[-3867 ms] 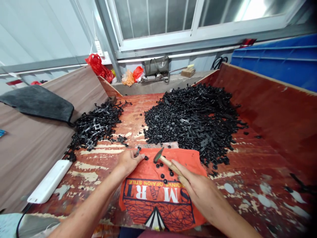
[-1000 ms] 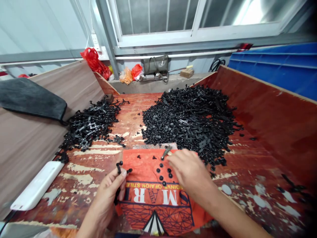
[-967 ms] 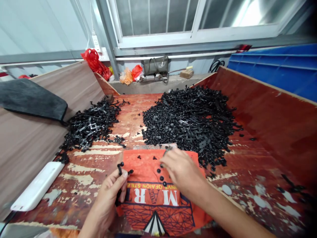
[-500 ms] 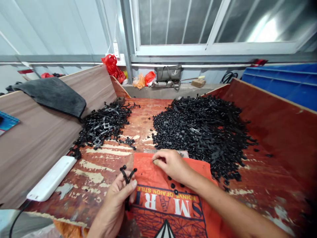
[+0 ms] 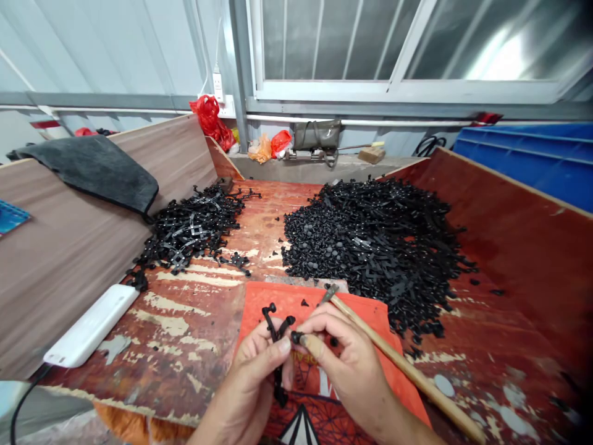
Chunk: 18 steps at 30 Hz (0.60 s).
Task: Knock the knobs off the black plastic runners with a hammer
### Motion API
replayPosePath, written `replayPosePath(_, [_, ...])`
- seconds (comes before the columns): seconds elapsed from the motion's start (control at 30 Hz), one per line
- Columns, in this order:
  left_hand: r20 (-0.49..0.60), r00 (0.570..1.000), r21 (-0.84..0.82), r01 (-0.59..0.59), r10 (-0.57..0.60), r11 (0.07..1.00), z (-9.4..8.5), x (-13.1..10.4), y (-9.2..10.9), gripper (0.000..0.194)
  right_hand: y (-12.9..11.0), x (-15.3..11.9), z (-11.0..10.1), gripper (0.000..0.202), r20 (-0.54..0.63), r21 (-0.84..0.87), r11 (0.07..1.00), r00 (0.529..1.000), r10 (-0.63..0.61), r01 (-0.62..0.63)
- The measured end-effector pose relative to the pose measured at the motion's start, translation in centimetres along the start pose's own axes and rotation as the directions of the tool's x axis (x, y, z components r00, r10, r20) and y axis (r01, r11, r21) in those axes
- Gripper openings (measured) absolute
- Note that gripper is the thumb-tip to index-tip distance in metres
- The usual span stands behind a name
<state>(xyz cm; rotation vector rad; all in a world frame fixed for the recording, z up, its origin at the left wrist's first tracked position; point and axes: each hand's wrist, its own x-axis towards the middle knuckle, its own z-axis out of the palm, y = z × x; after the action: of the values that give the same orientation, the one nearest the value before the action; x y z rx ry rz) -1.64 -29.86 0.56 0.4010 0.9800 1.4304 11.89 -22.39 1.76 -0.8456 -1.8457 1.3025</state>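
Observation:
Between its thumb and fingers, my left hand (image 5: 252,377) pinches a black linked piece (image 5: 279,364) whose two upper arms spread in a V. Close beside it, my right hand (image 5: 349,358) holds a small black round part (image 5: 296,337) at its fingertips. Both hands are above a red printed cloth (image 5: 264,298) at the front of the table. A hammer (image 5: 412,374) with a wooden handle lies diagonally on the cloth, beside my right hand.
A large heap of black parts (image 5: 370,241) lies at the right centre. Linked black pieces (image 5: 189,225) are piled at the left. A white power bank-like device (image 5: 92,327) sits at the front left. Wooden boards (image 5: 74,247) border the red table (image 5: 264,228).
My right hand has come down toward my left hand, with a small black part at its fingertips. My left hand has moved right with the linked piece. The hammer now shows.

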Motion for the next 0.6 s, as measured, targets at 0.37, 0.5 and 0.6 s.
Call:
replayPosePath(0.37, [-0.131, 0.985, 0.192, -0.085, 0.111, 0.978, 0.3, 0.2, -0.9, 0.030, 0.6, -1.2, -0.5, 0.019, 0.054, -0.361, 0.909, 0.978, -0.204, 0.209])
replayPosePath(0.5, [-0.041, 0.981, 0.386, -0.161, 0.191, 0.909, 0.3, -0.3, -0.9, 0.022, 0.4, -1.2, -0.7, 0.022, 0.137, -0.088, 0.991, 0.985, 0.109, -0.097])
replayPosePath(0.6, [-0.048, 0.980, 0.366, -0.161, 0.192, 0.916, 0.2, -0.2, -1.0, 0.026, 0.6, -1.2, -0.5, 0.022, 0.129, 0.050, 0.985, 0.979, 0.159, -0.166])
